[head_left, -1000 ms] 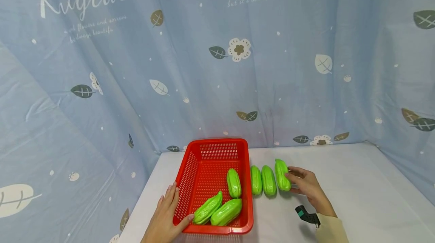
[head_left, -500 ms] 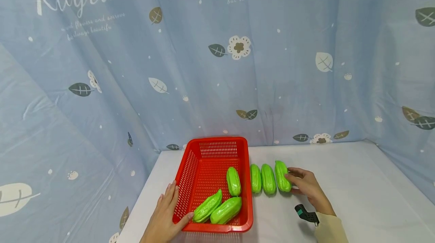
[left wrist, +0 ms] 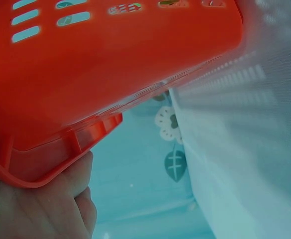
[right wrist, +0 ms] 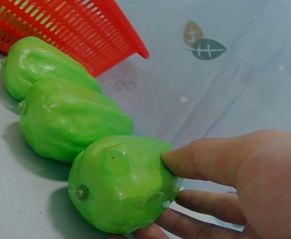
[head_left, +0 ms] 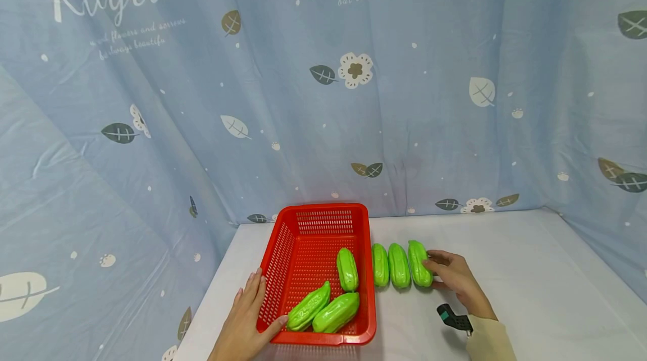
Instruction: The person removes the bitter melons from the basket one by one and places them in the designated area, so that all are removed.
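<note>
My right hand (head_left: 455,277) holds a light green ridged gourd (head_left: 420,264), thumb on top and fingers around its far-right side. In the right wrist view this gourd (right wrist: 120,184) lies low over the white table, its blunt stem end facing the camera. Two similar gourds, a middle one (head_left: 399,266) and a left one (head_left: 381,265), lie parallel beside it. My left hand (head_left: 244,319) rests along the left side of a red plastic basket (head_left: 371,293), fingers fairly straight, thumb over the near corner. The left wrist view shows the fingers beside the basket's rim (left wrist: 41,174).
Inside the basket are three more gourds: one upright along the right wall (head_left: 347,270) and two slanted near the front, a left one (head_left: 309,307) and a right one (head_left: 337,314). A blue patterned curtain (head_left: 303,97) hangs behind the white table (head_left: 546,282). A black device (head_left: 455,318) sits at the right wrist.
The gourd in my right hand has come down slightly toward the table and a little nearer, level with the other two. The left hand and basket have stayed put.
</note>
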Tool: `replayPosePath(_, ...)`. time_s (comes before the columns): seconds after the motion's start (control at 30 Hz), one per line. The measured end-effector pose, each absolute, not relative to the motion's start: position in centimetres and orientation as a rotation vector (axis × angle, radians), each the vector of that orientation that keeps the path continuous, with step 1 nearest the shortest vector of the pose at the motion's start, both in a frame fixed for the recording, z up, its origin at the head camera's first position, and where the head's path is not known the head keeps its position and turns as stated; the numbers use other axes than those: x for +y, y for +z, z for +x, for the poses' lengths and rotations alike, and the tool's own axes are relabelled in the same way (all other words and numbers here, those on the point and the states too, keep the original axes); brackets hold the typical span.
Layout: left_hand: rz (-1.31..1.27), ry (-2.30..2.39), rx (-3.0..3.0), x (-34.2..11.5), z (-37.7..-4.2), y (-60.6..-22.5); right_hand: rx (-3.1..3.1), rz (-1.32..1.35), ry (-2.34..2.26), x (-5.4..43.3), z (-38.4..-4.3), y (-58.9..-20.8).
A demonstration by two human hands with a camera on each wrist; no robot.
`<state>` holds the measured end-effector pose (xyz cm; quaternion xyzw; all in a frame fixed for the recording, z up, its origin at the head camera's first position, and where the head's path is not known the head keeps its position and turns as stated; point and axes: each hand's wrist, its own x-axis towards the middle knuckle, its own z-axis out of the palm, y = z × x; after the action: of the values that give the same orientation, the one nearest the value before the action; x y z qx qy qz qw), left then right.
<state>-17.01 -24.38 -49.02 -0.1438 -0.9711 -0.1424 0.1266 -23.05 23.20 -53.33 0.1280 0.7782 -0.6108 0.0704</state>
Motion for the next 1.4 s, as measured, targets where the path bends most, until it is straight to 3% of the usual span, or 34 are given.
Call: replayPosePath(1.4,-0.407,-0.426,-2.831,-24.28,-17.05,-49.05,2.381,0.361,-1.778,22.86,-22.80,-52.96)
